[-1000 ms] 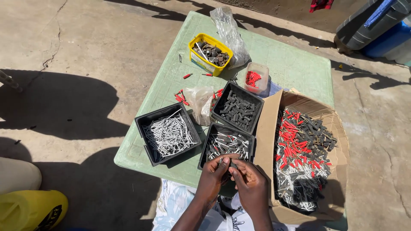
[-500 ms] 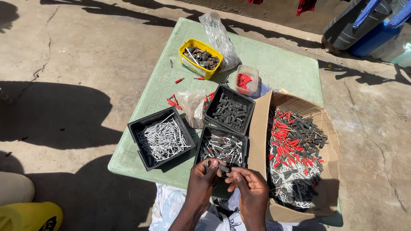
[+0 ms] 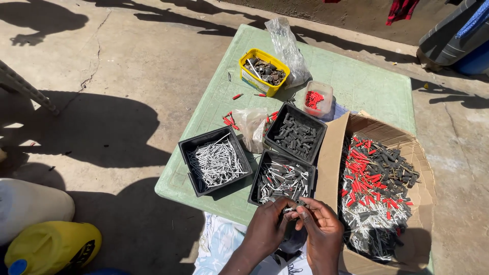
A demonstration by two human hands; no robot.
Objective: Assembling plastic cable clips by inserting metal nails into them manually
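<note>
Outdoor yard workspace
A green bench [image 3: 356, 81] stands on sunlit cracked concrete [image 3: 127, 66], loaded with black trays [image 3: 196, 147] and a cardboard box [image 3: 333, 147] of small parts.

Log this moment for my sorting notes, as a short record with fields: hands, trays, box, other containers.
left hand: pinching a small metal pin at the table edge
right hand: fingertips meeting the left hand on the same pin
near tray: black, grey pieces with pins
left tray: black, silvery pins
far tray: black, dark pieces
cardboard box: red, black and silvery parts
yellow tub: dark bits
surface: green table
</note>
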